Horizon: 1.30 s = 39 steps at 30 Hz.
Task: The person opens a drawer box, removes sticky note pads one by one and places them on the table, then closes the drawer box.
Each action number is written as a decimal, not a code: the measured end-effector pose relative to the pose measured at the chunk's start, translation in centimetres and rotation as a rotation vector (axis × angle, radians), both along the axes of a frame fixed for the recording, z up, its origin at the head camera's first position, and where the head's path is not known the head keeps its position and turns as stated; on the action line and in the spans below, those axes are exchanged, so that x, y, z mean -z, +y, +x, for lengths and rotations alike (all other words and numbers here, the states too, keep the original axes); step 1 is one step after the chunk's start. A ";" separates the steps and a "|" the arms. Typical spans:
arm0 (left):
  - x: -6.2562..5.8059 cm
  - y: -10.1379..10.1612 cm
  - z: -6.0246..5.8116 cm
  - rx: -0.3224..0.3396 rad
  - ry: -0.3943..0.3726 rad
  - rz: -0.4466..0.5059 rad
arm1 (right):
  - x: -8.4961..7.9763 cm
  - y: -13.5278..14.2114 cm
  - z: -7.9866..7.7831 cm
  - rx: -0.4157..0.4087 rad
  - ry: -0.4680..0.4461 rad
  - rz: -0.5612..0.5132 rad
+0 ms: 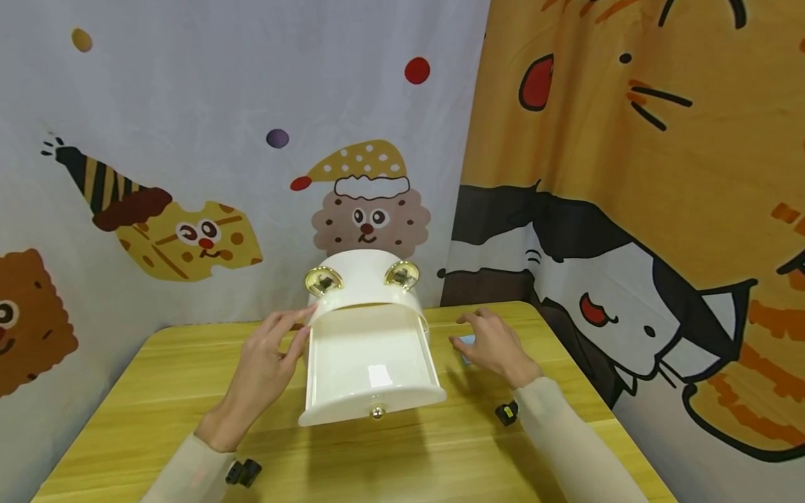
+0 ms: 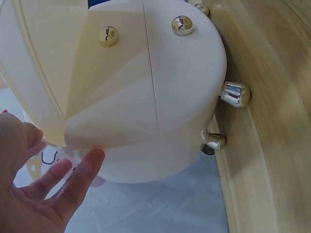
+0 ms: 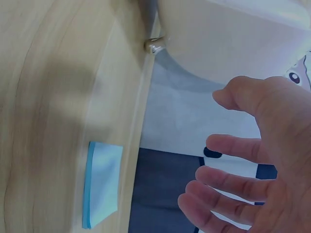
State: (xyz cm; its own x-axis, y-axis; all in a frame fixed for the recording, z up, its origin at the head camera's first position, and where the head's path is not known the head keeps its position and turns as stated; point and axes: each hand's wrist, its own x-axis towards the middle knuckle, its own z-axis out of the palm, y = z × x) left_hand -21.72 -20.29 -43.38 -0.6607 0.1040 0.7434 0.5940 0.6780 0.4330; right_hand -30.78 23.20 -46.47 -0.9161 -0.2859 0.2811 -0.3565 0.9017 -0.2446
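A glossy white rounded box (image 1: 358, 269) with gold trim stands on the table, its shallow front drawer (image 1: 367, 349) pulled out and bare inside. A small gold knob (image 1: 377, 412) sits on the drawer's front. My left hand (image 1: 267, 363) is at the box's left side, fingertips right at the white wall, thumb apart from the fingers; the left wrist view shows its fingers (image 2: 87, 167) near the curved lower edge. On the other side, my right hand (image 1: 493, 346) hovers with loosely bent fingers and holds nothing. Near it lies a light-blue pad of paper (image 3: 103, 184), partly covered by the hand in the head view.
The wooden table (image 1: 189, 391) ends at a cartoon-printed curtain (image 1: 207, 84) behind and another orange one (image 1: 604, 140) on the right. Gold feet (image 2: 235, 94) raise the box off the tabletop. Two gold-rimmed round ornaments (image 1: 323, 281) stick up from its top.
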 end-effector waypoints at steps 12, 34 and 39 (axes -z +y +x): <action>0.1 0.1 0.0 0.007 -0.014 0.011 | -1.4 -0.5 2.3 -0.033 0.096 -0.043; 0.0 0.1 0.4 -0.006 -0.032 -0.012 | -2.8 -1.5 5.7 -0.087 0.181 -0.144; -0.1 0.1 0.4 -0.008 -0.019 -0.016 | -3.5 -1.8 6.5 -0.109 0.219 -0.165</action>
